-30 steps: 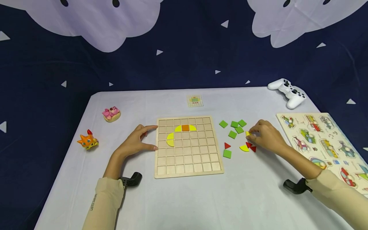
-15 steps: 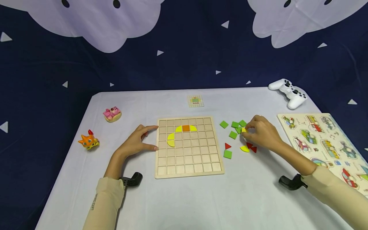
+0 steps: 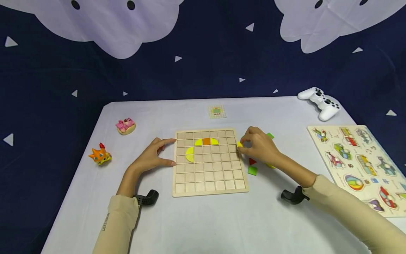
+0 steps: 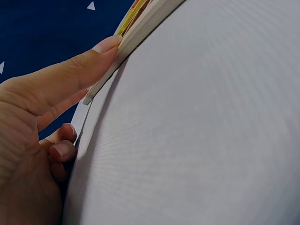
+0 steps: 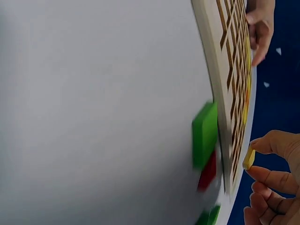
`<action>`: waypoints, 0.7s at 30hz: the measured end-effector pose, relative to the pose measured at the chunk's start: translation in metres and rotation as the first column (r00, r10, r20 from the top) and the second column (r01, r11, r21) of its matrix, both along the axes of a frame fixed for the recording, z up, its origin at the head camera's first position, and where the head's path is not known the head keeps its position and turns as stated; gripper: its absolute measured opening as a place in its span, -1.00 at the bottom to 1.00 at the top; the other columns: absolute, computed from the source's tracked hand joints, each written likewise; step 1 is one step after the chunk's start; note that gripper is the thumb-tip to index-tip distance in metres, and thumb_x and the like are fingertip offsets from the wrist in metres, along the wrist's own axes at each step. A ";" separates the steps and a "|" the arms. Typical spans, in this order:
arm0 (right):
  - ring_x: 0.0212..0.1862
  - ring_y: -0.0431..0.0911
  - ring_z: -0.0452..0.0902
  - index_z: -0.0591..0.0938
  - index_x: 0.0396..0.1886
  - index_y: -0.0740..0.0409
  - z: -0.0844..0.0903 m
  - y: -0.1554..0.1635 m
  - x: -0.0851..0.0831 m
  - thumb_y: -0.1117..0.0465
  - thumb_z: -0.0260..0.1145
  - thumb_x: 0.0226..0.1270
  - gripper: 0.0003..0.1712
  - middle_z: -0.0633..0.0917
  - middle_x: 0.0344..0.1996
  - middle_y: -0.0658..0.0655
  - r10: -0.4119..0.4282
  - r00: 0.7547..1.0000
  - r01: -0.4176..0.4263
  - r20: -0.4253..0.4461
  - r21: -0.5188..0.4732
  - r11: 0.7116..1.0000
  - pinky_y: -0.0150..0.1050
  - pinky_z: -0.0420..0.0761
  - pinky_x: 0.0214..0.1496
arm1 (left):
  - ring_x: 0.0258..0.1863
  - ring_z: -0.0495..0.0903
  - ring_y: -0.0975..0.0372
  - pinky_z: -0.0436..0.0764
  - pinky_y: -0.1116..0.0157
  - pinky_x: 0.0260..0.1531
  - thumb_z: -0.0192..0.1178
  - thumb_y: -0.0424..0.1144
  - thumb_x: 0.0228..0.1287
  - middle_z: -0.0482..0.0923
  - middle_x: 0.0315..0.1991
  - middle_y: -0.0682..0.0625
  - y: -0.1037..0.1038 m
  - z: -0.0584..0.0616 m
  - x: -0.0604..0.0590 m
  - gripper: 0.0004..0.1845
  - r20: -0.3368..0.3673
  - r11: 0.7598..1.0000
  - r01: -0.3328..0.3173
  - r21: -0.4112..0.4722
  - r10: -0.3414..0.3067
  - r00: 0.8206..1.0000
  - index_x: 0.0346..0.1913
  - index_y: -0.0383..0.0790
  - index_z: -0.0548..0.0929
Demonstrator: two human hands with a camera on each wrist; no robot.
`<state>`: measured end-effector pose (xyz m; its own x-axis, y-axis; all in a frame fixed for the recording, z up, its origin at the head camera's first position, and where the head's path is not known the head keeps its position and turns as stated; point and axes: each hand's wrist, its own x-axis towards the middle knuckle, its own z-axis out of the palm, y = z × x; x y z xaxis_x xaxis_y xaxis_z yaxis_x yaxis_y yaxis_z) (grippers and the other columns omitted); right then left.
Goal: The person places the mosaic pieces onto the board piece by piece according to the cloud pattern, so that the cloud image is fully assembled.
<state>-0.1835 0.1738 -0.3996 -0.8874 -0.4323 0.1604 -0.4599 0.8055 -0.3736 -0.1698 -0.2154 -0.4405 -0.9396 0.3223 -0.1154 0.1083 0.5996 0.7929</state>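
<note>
In the head view my right hand [image 3: 258, 143] pinches a yellow piece [image 3: 239, 145] between thumb and index finger, at the right edge of the wooden grid board [image 3: 206, 194]. The right wrist view shows the same yellow piece [image 5: 249, 158] edge-on between the fingertips. My left hand [image 3: 151, 155] rests thumb and index fingertip, spread apart, against the board's left edge; its other fingers curl loosely beside it. On the board lie an orange square [image 3: 206, 141] with a yellow quarter-round on either side, and two yellow quarter-rounds [image 3: 189, 154] forming a half circle at the left.
A green square [image 3: 252, 170] and a red triangle [image 3: 252, 161] lie right of the board; my right hand hides most other loose pieces. Behind the board is a small pattern card [image 3: 217, 112]. A picture puzzle [image 3: 358, 165], white game controller [image 3: 320, 103] and two toy figures [image 3: 100, 155] stand further out.
My right hand has picked the yellow piece from the loose pieces and carried it left to the board's right edge. The left hand has stayed at the board's left edge.
</note>
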 end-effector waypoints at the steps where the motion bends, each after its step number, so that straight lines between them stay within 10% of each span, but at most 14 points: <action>1: -0.15 -0.01 0.47 0.78 -0.34 0.26 -0.001 -0.005 0.000 0.12 0.54 0.07 -0.72 0.60 -0.28 0.12 0.017 1.000 -0.017 -0.002 -0.004 1.000 -0.10 0.56 -0.19 | -0.14 0.23 0.12 0.27 0.15 -0.12 0.60 -0.12 -0.11 0.19 -0.21 -0.07 0.001 0.000 0.000 -0.07 0.001 1.000 0.000 0.000 0.000 1.000 0.42 -0.05 0.43; 21: -0.29 -0.08 0.43 0.80 -0.36 0.29 -0.018 -0.047 -0.005 0.24 0.51 0.14 -0.83 0.58 -0.39 0.07 0.081 0.996 -0.076 0.038 -0.118 0.990 -0.22 0.47 -0.27 | -0.14 0.22 0.11 0.27 0.14 -0.12 0.60 -0.11 -0.12 0.19 -0.21 -0.08 0.000 0.000 -0.001 -0.06 0.009 1.000 -0.005 -0.002 0.005 1.000 0.42 -0.03 0.43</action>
